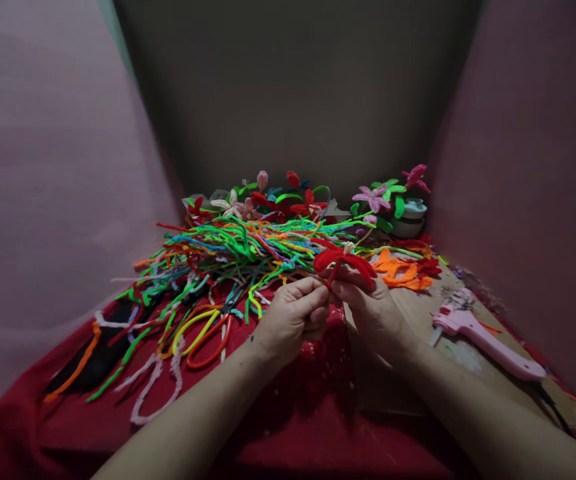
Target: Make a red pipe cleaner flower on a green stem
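A red pipe-cleaner flower (344, 259) with pale stamens at its top is held up between my two hands, over the table's middle. My left hand (301, 310) pinches its red stem from the left, with the fingers curled in. From the other side my right hand (371, 310) grips the same flower below its petals, thumb toward the left fingertips. The fingers hide part of the stem. Just behind the hands spreads a big heap of coloured pipe cleaners (248, 243). Scissors (208, 333) with yellow and red handles lie left of my left hand.
A pink glue gun (488, 340) rests on a cardboard sheet (418, 320) at the right, its cord trailing forward. Orange pipe-cleaner pieces (398, 270) lie behind it. Finished flowers (373, 198) and a lidded container (408, 219) stand at the back. Red cloth (288, 427) covers the table.
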{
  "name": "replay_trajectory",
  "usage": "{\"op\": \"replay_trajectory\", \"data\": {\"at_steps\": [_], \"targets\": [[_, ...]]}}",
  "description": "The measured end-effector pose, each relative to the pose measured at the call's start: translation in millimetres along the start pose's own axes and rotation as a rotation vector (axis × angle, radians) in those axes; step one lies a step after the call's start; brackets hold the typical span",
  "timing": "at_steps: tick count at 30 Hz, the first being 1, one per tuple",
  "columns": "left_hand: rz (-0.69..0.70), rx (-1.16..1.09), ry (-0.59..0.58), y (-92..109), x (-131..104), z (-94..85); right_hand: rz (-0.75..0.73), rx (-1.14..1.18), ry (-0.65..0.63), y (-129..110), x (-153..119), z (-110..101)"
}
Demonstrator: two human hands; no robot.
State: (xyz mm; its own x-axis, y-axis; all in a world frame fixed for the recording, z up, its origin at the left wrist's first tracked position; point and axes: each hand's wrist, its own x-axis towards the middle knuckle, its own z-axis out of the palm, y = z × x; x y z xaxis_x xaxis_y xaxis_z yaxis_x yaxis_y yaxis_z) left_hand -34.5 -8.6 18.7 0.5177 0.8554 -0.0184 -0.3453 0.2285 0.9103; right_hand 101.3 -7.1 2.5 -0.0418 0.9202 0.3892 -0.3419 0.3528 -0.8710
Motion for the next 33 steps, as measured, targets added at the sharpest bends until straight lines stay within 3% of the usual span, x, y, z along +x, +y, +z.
{"op": "replay_trajectory", "data": {"at_steps": [4,11,19,26,30,33], "targets": [[-0.061,-0.086,-0.076,1.1,-0.4,-3.1,0.083,0.005,-0.019,-1.3,0.6,-3.1],[-0.142,-0.166,-0.253,2.4,0.1,-14.0,0.142,0.146,-0.218,-3.1,3.0,-3.8],[-0.092,-0.18,-0.316,-2.2,4.6,-19.5,0.093,0.034,-0.143,-14.4,2.5,3.5],[0.015,0.046,-0.207,6.3,27.5,-25.4,-0.005,-0.132,-0.006,-17.6,14.6,3.9],[0.167,0.219,-0.121,13.3,36.3,-21.2,-0.059,-0.119,0.081,-14.8,21.0,1.5],[0.275,0.29,-0.018,11.8,33.8,-18.0,-0.076,-0.082,0.065,-13.7,19.0,2.8]]}}
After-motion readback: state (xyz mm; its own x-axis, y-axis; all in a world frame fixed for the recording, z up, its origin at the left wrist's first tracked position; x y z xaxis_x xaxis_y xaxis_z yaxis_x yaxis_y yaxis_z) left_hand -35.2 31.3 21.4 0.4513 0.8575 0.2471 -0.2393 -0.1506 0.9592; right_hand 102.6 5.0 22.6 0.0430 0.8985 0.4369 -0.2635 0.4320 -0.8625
